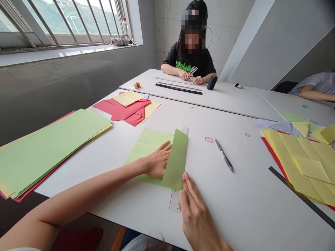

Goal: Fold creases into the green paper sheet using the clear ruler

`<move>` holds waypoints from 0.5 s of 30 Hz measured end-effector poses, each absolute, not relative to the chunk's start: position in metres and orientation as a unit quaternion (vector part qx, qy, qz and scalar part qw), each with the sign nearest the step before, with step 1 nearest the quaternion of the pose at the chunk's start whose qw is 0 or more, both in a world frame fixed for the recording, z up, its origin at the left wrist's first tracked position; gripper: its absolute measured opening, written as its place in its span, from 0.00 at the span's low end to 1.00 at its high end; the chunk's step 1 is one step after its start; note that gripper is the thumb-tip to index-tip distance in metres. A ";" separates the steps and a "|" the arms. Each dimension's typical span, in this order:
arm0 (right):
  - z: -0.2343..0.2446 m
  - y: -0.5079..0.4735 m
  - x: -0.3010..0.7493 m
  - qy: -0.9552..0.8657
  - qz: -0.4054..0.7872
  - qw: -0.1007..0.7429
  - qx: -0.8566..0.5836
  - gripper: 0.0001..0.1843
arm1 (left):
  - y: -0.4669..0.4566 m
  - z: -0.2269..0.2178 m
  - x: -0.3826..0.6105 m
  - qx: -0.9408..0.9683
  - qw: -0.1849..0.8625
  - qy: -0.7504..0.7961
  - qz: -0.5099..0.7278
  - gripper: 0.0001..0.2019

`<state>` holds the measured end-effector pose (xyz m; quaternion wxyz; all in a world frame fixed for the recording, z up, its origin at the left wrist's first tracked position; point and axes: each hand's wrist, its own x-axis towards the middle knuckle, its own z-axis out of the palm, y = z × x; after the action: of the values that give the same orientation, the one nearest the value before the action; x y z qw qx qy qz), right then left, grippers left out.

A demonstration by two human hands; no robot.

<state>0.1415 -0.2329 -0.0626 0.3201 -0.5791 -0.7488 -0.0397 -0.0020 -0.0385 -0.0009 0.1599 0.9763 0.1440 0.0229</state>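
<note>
A sheet of light green paper (148, 146) lies on the white table (225, 195) in front of me, with a darker green folded flap (175, 160) standing over its right part. My left hand (157, 160) presses on the sheet, its fingers tucked against the flap. My right hand (193, 209) lies flat with fingers together, its fingertips touching the flap's lower right edge. A clear plastic ruler (175, 198) runs under the paper, showing above and below it. A black and silver pen (224, 155) lies to the right, not touching either hand.
A large stack of green, yellow and red paper (44, 150) is on my left, and folded red and yellow sheets (125, 108) lie beyond it. Yellow folded paper (303, 164) and a black strip (300, 197) are on the right. A person (190, 59) works with a ruler across the far table.
</note>
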 end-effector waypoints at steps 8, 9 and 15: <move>-0.039 -0.250 0.159 -0.763 0.005 0.304 -0.570 0.32 | -0.036 -0.004 -0.002 0.969 0.180 0.167 -0.003 0.43; -0.042 -0.252 0.154 -0.768 -0.017 0.301 -0.565 0.31 | -0.036 -0.004 -0.002 0.971 0.175 0.163 0.001 0.42; -0.057 -0.254 0.135 -0.763 -0.053 0.313 -0.563 0.18 | -0.039 0.000 -0.002 0.976 0.160 0.144 0.019 0.27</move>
<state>0.1351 -0.2545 -0.0566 0.3131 -0.5631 -0.7629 -0.0526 -0.0018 -0.0387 0.0002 0.1602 0.9764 0.1437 0.0189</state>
